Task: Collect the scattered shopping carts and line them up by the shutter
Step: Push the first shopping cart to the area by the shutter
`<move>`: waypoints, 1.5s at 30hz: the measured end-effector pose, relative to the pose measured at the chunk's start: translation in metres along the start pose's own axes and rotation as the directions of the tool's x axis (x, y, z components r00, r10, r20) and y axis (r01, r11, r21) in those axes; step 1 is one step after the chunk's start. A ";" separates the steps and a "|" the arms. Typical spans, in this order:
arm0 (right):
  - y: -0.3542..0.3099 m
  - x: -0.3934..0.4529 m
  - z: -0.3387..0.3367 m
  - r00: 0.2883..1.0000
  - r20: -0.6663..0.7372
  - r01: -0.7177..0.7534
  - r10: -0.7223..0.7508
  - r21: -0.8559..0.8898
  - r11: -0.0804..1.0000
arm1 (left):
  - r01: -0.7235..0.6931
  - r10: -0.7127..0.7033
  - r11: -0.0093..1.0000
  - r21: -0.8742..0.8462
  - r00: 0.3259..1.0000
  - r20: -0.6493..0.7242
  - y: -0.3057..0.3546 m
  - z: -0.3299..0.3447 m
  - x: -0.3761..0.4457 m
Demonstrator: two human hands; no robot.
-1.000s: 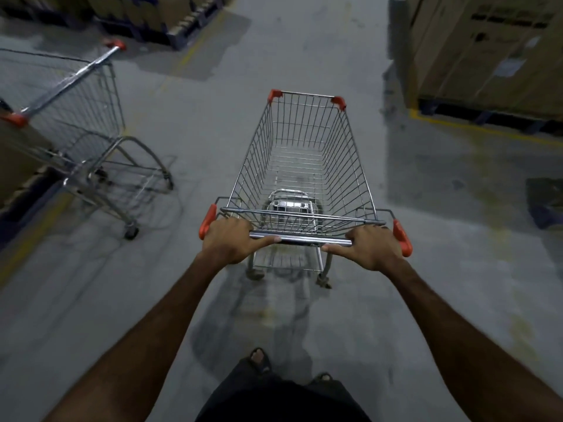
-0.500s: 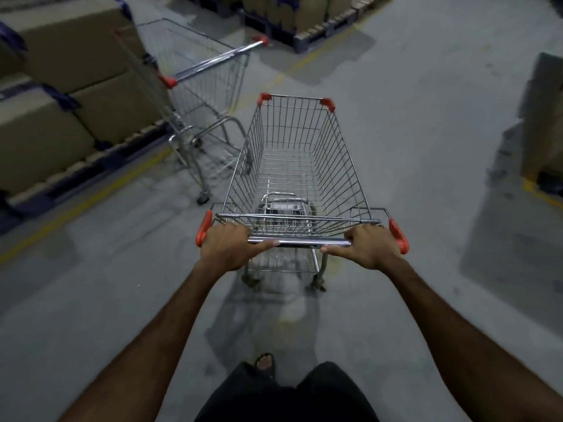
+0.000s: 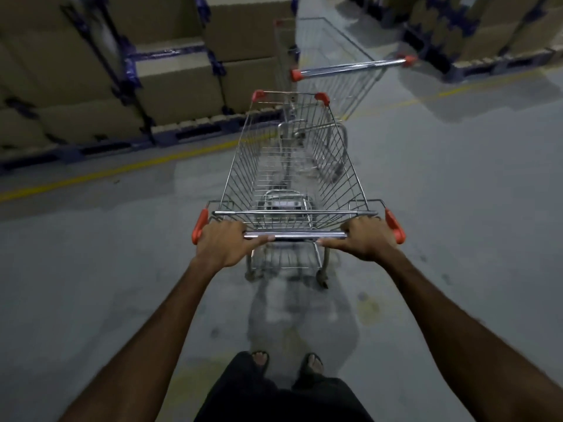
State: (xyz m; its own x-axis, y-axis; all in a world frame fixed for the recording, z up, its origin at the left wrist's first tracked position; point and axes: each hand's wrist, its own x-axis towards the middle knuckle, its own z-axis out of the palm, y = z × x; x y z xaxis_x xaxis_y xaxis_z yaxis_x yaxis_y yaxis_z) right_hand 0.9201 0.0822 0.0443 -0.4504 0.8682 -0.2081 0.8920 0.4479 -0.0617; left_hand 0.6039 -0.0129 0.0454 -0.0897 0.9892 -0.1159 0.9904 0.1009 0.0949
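Observation:
An empty wire shopping cart [image 3: 292, 166] with orange corner caps stands straight ahead of me on the grey floor. My left hand [image 3: 227, 242] grips the left end of its chrome handle bar [image 3: 294, 235]. My right hand [image 3: 364, 240] grips the right end. A second empty cart [image 3: 329, 74] stands just beyond the first cart's front, its handle turned toward me and angled to the right. The nose of my cart points at its rear. No shutter is in view.
Stacked cardboard boxes [image 3: 170, 83] on blue pallets line the left side behind a yellow floor line [image 3: 115, 170]. More boxes on pallets [image 3: 487, 35] stand at the back right. Open concrete floor spreads to the right and behind me.
I have turned left with the cart. The second cart, at the left edge a second ago, now sits directly ahead and much closer. Both hands keep their grip on the handle.

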 end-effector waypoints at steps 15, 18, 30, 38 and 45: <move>-0.078 0.072 -0.005 0.866 0.002 0.495 -0.500 -0.145 0.857 | 0.516 -0.515 0.854 -0.063 0.857 0.036 -0.028 0.000 -0.113; -0.107 0.078 -0.005 0.817 0.011 0.572 -0.577 -0.142 0.808 | 0.573 -0.572 0.815 -0.085 0.819 0.034 -0.037 0.000 -0.138; -0.250 0.091 -0.004 0.649 0.083 0.759 -0.756 -0.137 0.637 | 0.755 -0.758 0.650 -0.089 0.652 0.000 -0.113 0.008 -0.228; -0.371 0.111 -0.003 0.589 0.142 0.807 -0.795 -0.163 0.568 | 0.809 -0.811 0.581 -0.092 0.584 0.013 -0.199 0.005 -0.271; -0.469 0.140 0.000 0.515 0.194 0.856 -0.835 -0.165 0.490 | 0.864 -0.865 0.491 -0.113 0.499 0.057 -0.274 0.007 -0.295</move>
State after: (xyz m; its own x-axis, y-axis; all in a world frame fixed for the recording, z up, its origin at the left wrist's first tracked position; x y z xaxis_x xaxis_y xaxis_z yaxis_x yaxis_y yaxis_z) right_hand 0.4387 -0.0063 0.0438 -0.9690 0.0323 -0.2449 0.0452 0.9979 -0.0474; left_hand 0.3600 -0.3335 0.0472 -0.8953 0.4002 -0.1959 0.3967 0.9161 0.0584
